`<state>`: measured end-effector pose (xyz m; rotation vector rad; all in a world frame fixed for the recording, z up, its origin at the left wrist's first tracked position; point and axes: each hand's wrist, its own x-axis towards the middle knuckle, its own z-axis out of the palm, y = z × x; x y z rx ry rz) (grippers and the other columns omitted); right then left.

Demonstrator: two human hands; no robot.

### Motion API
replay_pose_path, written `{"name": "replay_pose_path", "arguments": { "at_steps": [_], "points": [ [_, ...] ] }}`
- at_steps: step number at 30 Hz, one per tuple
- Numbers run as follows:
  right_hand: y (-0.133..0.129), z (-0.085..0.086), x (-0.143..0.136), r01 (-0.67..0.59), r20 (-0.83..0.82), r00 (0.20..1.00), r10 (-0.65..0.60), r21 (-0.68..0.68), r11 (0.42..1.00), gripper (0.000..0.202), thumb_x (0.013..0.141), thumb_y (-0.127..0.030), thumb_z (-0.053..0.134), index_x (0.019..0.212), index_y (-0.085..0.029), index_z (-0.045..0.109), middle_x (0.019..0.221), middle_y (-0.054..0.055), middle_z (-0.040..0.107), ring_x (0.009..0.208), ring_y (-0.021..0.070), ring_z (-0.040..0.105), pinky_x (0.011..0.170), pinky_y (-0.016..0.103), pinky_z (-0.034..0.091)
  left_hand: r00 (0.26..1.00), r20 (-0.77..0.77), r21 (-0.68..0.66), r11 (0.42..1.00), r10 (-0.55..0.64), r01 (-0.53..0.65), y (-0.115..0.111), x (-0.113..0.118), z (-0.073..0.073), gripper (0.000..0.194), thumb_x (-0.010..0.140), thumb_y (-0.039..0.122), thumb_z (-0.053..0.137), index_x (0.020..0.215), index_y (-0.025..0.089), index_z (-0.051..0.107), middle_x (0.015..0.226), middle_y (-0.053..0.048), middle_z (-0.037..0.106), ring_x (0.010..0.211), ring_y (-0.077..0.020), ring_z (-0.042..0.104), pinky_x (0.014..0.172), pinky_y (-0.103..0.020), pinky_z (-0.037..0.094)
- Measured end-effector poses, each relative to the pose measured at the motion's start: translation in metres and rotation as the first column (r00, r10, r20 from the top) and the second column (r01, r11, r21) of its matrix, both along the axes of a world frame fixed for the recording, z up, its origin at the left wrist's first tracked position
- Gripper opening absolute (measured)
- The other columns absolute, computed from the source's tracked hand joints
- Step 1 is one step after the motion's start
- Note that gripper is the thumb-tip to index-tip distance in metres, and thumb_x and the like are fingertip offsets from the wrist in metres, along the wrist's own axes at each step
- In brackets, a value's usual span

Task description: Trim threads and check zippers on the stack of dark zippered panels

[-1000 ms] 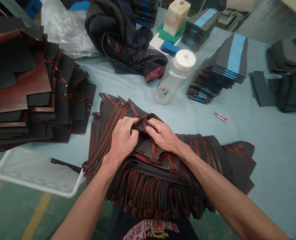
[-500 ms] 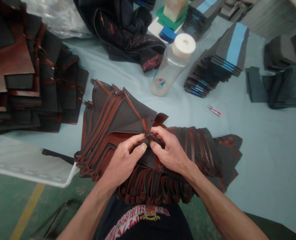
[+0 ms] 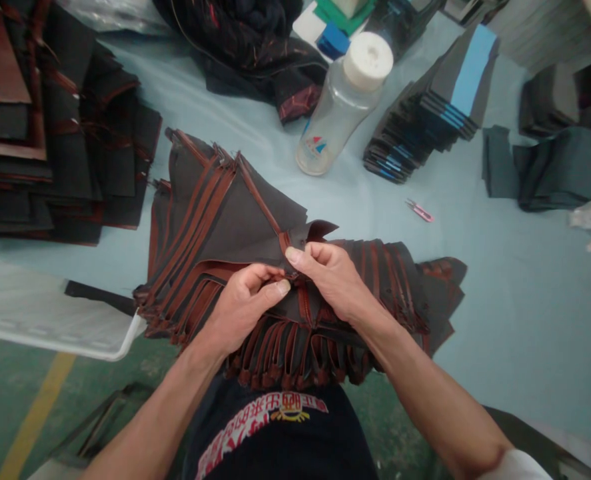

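A long bundle of dark grey pieces with reddish-brown strips [image 3: 225, 220] lies across the table's front edge. At its middle, my left hand [image 3: 248, 300] pinches the dark fabric, thumb and forefinger pressed together at a seam. My right hand [image 3: 328, 273] is closed just beside it, its thumb and fingers gripping the fabric near a short brown strip [image 3: 286, 241]. The two hands nearly touch. What lies between the fingertips is too small to make out.
Behind the bundle stands a clear bottle with a white lid [image 3: 342, 100]. Pink snips [image 3: 420, 211] lie to the right. Stacked dark pieces [image 3: 432, 100] stand farther back, another pile [image 3: 70, 147] at left. A white tray [image 3: 120, 350] is at lower left.
My right thumb has moved up and left onto the fabric by the brown strip. My left hand still pinches the seam. The whole view has shifted slightly.
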<state>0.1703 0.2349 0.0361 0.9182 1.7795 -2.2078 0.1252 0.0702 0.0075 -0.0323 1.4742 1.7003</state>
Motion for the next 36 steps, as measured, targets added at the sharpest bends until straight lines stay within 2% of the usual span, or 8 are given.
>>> {"name": "replay_pose_path", "arguments": {
  "at_steps": [4, 12, 18, 25, 31, 36],
  "points": [
    [-0.005, -0.002, 0.004, 0.034, -0.036, 0.999, -0.032, 0.067, 0.997, 0.068, 0.065, -0.081, 0.082, 0.06, -0.023, 0.048, 0.058, -0.005, 0.047, 0.056, 0.0082, 0.034, 0.051, 0.025, 0.028, 0.997, 0.072, 0.034, 0.999, -0.035, 0.032, -0.001, 0.003, -0.001, 0.035, 0.079, 0.044, 0.086, 0.1, 0.018, 0.077, 0.097, -0.004, 0.078, 0.089, -0.0186, 0.068, 0.083, -0.029, 0.054],
    [-0.005, -0.006, 0.005, 0.03, -0.059, 0.998, -0.022, 0.139, 0.99, 0.068, 0.069, -0.082, 0.078, 0.062, -0.023, 0.045, 0.058, -0.006, 0.041, 0.056, 0.0083, 0.031, 0.049, 0.025, 0.024, 1.0, 0.016, 0.067, 0.998, -0.008, 0.007, 0.005, 0.006, 0.005, 0.039, 0.084, 0.049, 0.082, 0.104, 0.017, 0.074, 0.104, -0.006, 0.077, 0.098, -0.0211, 0.07, 0.093, -0.034, 0.055],
    [-0.006, -0.009, 0.003, 0.033, -0.08, 0.997, -0.021, 0.157, 0.987, 0.067, 0.072, -0.081, 0.077, 0.061, -0.024, 0.044, 0.057, -0.007, 0.039, 0.055, 0.0081, 0.03, 0.048, 0.025, 0.023, 1.0, 0.03, 0.058, 0.998, -0.001, -0.001, 0.004, 0.005, -0.001, 0.039, 0.08, 0.047, 0.088, 0.101, 0.017, 0.073, 0.095, -0.004, 0.077, 0.087, -0.0167, 0.067, 0.083, -0.029, 0.054],
    [-0.007, -0.011, 0.0, 0.038, -0.078, 0.997, -0.028, 0.129, 0.991, 0.069, 0.067, -0.084, 0.078, 0.062, -0.024, 0.045, 0.057, -0.007, 0.041, 0.056, 0.0081, 0.03, 0.048, 0.025, 0.024, 0.994, 0.086, 0.055, 0.996, 0.061, -0.066, 0.008, 0.004, 0.001, 0.032, 0.077, 0.039, 0.085, 0.098, 0.018, 0.073, 0.094, -0.002, 0.077, 0.086, -0.0178, 0.068, 0.082, -0.03, 0.054],
    [-0.007, -0.011, 0.0, 0.043, -0.088, 0.996, -0.032, 0.123, 0.991, 0.069, 0.067, -0.085, 0.078, 0.062, -0.024, 0.047, 0.058, -0.006, 0.046, 0.054, 0.0078, 0.035, 0.049, 0.025, 0.027, 0.982, 0.139, 0.012, 0.991, 0.131, -0.134, 0.016, -0.003, 0.005, 0.015, 0.07, 0.031, 0.077, 0.076, 0.019, 0.071, 0.08, 0.0, 0.073, 0.079, -0.0177, 0.064, 0.076, -0.03, 0.051],
    [-0.004, -0.011, 0.0, 0.038, -0.072, 0.997, -0.033, 0.067, 0.997, 0.066, 0.067, -0.081, 0.081, 0.063, -0.023, 0.048, 0.057, -0.005, 0.052, 0.053, 0.0084, 0.041, 0.05, 0.024, 0.033, 0.992, 0.12, 0.012, 0.999, 0.039, -0.041, 0.013, -0.005, 0.001, 0.03, 0.071, 0.037, 0.088, 0.087, 0.016, 0.074, 0.081, -0.001, 0.074, 0.075, -0.0152, 0.063, 0.072, -0.027, 0.052]
  ]
}}
